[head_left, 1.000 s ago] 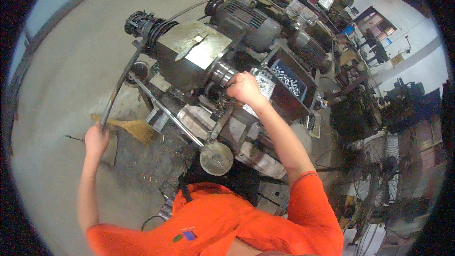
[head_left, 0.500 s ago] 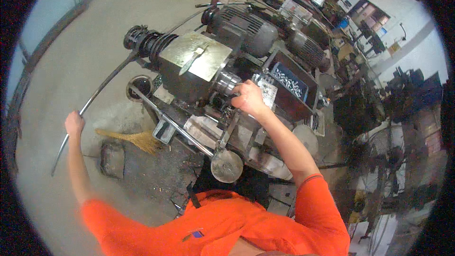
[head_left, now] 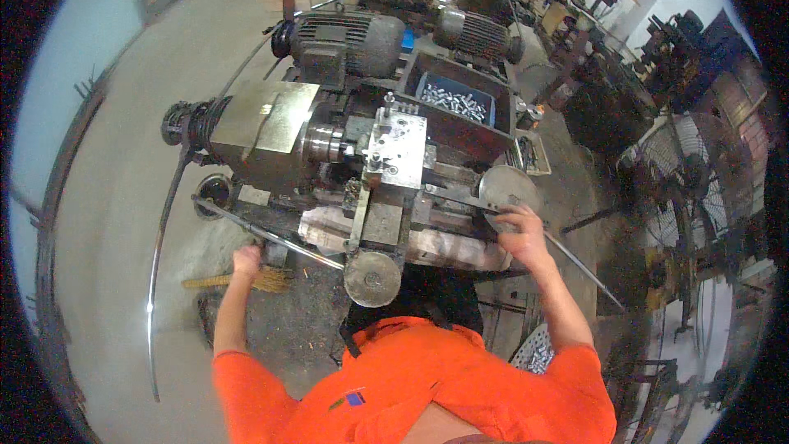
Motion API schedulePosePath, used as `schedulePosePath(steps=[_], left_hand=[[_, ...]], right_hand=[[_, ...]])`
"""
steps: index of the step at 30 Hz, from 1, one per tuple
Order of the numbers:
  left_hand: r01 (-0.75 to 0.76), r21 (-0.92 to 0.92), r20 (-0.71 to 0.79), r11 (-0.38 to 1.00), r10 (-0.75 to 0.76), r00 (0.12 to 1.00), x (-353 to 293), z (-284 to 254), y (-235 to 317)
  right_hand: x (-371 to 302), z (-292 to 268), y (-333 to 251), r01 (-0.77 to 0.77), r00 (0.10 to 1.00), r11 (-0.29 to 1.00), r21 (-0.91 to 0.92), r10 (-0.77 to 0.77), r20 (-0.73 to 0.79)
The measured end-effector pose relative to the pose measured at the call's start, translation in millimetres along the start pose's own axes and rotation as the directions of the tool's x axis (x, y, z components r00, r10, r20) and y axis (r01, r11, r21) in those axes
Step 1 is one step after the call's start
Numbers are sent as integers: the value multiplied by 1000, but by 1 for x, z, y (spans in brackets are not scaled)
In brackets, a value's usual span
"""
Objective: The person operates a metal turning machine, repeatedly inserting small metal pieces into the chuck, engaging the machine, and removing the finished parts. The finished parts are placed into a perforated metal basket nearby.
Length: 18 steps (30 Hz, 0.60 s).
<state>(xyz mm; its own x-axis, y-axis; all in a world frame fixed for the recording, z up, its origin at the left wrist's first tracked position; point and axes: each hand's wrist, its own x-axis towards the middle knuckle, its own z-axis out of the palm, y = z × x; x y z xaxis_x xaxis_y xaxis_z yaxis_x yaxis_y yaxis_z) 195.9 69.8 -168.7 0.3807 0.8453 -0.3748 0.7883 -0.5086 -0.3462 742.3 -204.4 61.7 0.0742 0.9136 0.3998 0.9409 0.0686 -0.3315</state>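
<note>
A lathe-like machine with a metal spindle chuck (head_left: 325, 144) and a bright tool block (head_left: 400, 148) stands before me. My right hand (head_left: 523, 237) is closed at the near edge of a round metal handwheel (head_left: 508, 185), its fingers curled on it. A thin metal rod (head_left: 588, 271) slants away beside that hand. My left hand (head_left: 246, 261) is closed above a straw broom (head_left: 267, 281); whether it holds anything is hidden. A shiny straight bar (head_left: 283, 240) passes near it. The long curved lever (head_left: 154, 304) hangs farther left, apart from my hand.
A blue tray (head_left: 456, 100) of small metal pieces sits in a dark box behind the tool block. A brush (head_left: 265, 125) lies on the metal cover. Motors (head_left: 349, 41) stand at the back. A second round disc (head_left: 372, 279) juts toward me. A fan (head_left: 670, 160) stands at right.
My left hand has left the long lever and moved right, close to the broom. My right hand has gone from the chuck to the right-hand handwheel. The view has turned.
</note>
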Motion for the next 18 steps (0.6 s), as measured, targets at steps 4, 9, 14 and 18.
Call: schedulePosePath(steps=[4, 9, 14, 18], left_hand=[[136, -273, -123, 952, -175, 977, -3, -34, -18], [114, -666, -272, 737, -382, 883, -16, -22, -39], [-88, -982, 15, -169, -529, 849, -36, -76, -52], [-79, -916, 133, -393, -485, 864, -43, -130, -18]], right_hand=[[-75, -25, 64, -471, 882, 868, -160, 465, -74], [-235, -51, 201, -712, 577, 431, -554, 809, -113], [-245, -50, 184, -754, 386, 227, -616, 912, -137], [-255, -41, 116, -784, 371, 321, -532, 929, 14]])
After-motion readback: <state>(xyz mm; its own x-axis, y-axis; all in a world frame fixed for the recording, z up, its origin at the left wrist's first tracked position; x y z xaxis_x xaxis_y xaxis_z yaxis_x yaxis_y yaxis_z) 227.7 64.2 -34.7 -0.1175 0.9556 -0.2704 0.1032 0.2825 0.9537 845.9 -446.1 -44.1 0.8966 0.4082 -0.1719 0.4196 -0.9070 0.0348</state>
